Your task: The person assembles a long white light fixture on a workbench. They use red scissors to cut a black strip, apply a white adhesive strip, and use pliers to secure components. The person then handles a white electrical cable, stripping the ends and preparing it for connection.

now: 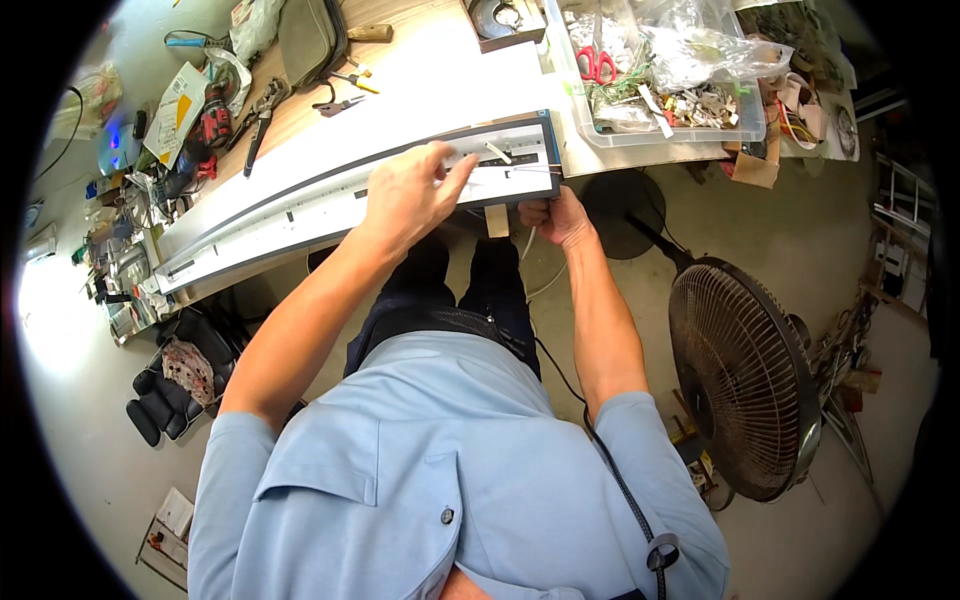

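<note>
A long, narrow panel (345,190) with a dark frame and a white inner face lies along the near edge of the worktable. Small dark pieces sit in a row along its face. Over its right part hovers my left hand (412,190), fingers bent and thumb held apart from them, slightly blurred; I see nothing between them. A short white stick (497,152) lies on the panel just beyond the thumb, and a thin line runs towards the end. My right hand (560,216) is curled at the panel's near right corner, apparently gripping the frame; its fingertips are partly hidden.
A clear plastic bin (660,135) of scraps, with red-handled scissors (596,66), stands at the right. Pliers (345,98), a red power tool (215,118) and a dark case (308,40) lie farther back. A standing fan (745,375) is beside my right arm; a black chair (180,385) is left.
</note>
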`<state>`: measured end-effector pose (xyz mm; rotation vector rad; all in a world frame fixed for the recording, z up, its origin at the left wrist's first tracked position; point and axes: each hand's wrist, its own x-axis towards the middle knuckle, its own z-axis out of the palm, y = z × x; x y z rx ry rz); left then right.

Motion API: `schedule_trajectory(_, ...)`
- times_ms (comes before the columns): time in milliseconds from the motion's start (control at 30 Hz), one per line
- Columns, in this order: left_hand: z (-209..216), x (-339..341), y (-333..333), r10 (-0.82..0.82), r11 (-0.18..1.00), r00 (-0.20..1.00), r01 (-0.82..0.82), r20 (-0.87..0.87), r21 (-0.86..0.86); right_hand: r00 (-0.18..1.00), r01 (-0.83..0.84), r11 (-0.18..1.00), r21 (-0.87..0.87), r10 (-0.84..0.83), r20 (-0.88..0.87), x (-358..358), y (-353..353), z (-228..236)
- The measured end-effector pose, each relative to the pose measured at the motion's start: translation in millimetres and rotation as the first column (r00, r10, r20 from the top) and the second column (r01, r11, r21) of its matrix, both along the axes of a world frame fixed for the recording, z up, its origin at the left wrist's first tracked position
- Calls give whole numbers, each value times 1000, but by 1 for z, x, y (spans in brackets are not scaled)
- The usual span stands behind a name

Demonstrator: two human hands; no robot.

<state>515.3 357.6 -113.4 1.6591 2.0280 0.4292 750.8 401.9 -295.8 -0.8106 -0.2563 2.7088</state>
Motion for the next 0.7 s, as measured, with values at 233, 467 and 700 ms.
schedule_trajectory(233, -24, 28, 36, 91, 976, 995, -97, -43, -196, 996, -2, 998, 56, -3, 88, 3, 2, 5)
schedule_trajectory(467, -38, 29, 29, 63, 998, 996, -61, -67, 26, 926, -12, 983, 181, -57, 373, 2, 1, 26)
schedule_trajectory(700, -39, 9, 37, 2, 985, 998, 8, -59, 174, 768, -242, 923, 298, -5, 640, 111, -93, 18)
